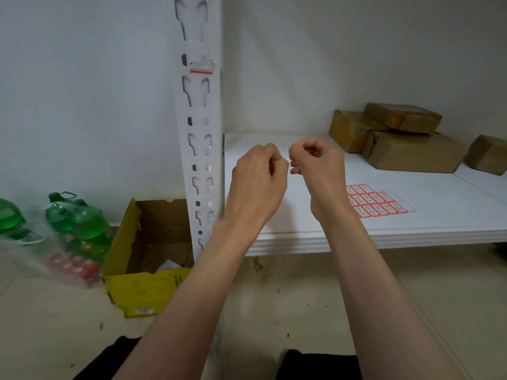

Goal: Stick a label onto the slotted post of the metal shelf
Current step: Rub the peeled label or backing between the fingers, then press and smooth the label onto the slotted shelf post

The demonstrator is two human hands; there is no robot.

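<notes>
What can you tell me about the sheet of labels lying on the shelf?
The sheet of labels lies flat on the white shelf board, near its front edge and just right of the right forearm. It looks like glossy backing paper carrying rows of small white labels with red borders and dark handwritten marks, too small to read. A bare strip runs along its far and right edges. Neither hand touches it; the forearm hides its left end.
</notes>
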